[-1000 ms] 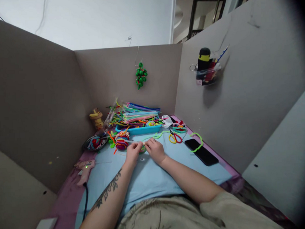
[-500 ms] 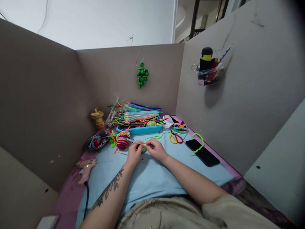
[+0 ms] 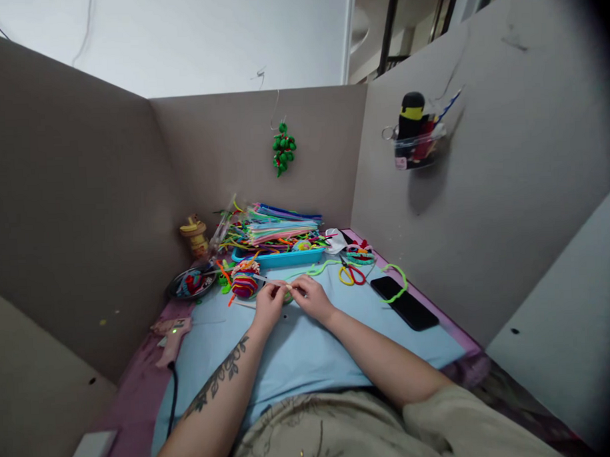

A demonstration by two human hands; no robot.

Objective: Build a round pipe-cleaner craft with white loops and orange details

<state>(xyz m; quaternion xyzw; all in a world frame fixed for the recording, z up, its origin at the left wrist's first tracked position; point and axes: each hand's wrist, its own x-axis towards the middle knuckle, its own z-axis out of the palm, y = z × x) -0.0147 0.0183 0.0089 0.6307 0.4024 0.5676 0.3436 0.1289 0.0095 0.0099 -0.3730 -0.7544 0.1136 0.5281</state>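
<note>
Mostly covered by my left hand (image 3: 268, 303) and right hand (image 3: 313, 299), a small pale piece (image 3: 288, 287) sits above the blue cloth (image 3: 309, 355) on the desk (image 3: 131, 398), too small to make out, and the greenish thing (image 3: 288, 298) under it shows only in part. My grip is pinched closed on the piece from both sides, forearms slanting inward, the left one cut off by the lower edge, the right running into a sleeve (image 3: 436, 420).

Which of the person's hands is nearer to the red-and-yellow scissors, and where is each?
Right. The right hand is left of the scissors and slightly nearer the camera; the left hand is farther left, past the right hand.
</note>
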